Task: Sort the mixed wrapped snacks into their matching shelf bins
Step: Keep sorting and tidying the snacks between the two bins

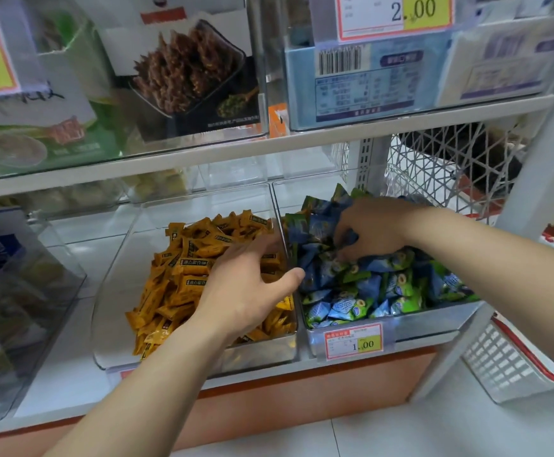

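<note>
shop shelving fills my feed, white boards carrying clear bins. on the lower shelf, the orange snacks (183, 275) lie heaped in the left bin (117, 258), small flat packets with dark labels. the blue and green snacks (368, 285) are piled in the right bin (434, 319) just beside it, puffy pillow packs printed with little rings.

my left hand (246, 285) reaches in from below, palm down, fingers spread flat over the orange heap. its thumb stretches out to the wall between the two bins. my right hand (371, 232) comes in from the right with the wrist bent down. its fingers curl into the blue and green pile, thumb and fingertips pinching packets there. how many, i cannot tell.

a price tag (354, 341) reading 1.00 is clipped to the right bin's front. behind that bin sits a white mesh basket (450, 166). above, the upper shelf (302, 140) holds boxed goods under a tag reading 2.00 (397, 14). a white basket with a red rim (513, 364) stands at the far right.
</note>
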`<state>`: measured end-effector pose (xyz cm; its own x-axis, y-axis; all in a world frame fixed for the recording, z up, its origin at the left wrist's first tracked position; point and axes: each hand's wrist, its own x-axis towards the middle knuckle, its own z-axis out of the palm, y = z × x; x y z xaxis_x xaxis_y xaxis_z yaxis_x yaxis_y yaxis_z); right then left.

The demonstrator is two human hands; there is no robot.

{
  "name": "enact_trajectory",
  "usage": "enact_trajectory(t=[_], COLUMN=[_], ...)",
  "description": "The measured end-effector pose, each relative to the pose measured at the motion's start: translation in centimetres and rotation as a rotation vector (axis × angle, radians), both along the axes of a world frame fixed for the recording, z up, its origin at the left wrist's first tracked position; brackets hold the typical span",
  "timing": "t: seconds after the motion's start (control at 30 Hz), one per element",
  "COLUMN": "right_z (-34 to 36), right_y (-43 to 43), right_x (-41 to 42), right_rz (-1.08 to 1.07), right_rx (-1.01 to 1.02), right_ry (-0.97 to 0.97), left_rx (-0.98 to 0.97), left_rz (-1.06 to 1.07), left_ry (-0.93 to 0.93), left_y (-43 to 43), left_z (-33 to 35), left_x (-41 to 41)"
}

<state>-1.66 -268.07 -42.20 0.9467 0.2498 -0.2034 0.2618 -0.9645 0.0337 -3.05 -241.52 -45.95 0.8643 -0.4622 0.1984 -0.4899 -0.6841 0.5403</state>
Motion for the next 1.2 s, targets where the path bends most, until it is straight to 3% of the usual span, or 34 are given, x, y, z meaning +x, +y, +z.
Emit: enact_trajectory(t=[0.1,0.17,0.33,0.47,0.53,0.63,0.8,0.93,1.1,1.2], right_z=[0.5,-0.1,-2.9,-4.7,-4.4,-2.1,-1.3,-4.0,-5.5,-5.7], right_y=[0.9,2.4,5.6,5.2,4.5,3.6,4.5,5.8,5.2,5.1], right_x=[1.1,2.4,4.8,2.5,1.0,0.4,5.1,8.9,10.7,10.5], right_rz=[-0.007,-0.02,-0.119,-0.027,0.009,-0.015,-0.052,-0.13,-0.139,-0.098], right_rx=[0.141,0.262,0.206,0.083,0.041,0.128,0.326,0.239,0.227,0.105], right_ry=[-0.226,-0.278,0.027,0.013,0.095,0.219,-0.18,-0.092,-0.121,-0.114], left_rx=[-0.003,-0.009,-0.016,-0.029,-0.035,-0.049,-0.053,-0.062,-0.057,-0.048], left_rz=[0.013,0.02,0.012,-0.002,-0.006,-0.003,0.012,0.001,-0.011,-0.007], left_ry=[-0.002,-0.007,-0.018,-0.024,-0.026,-0.03,-0.036,-0.032,-0.056,-0.073], left_y=[-0.2,-0.4,-0.3,-0.2,-0.4,-0.4,-0.6,-0.5,-0.5,-0.7], left_z=[0.0,0.1,0.0,0.0,0.1,0.2,0.1,0.1,0.0,0.1], left_x=[0.0,0.0,0.0,0.1,0.2,0.2,0.1,0.1,0.2,0.2])
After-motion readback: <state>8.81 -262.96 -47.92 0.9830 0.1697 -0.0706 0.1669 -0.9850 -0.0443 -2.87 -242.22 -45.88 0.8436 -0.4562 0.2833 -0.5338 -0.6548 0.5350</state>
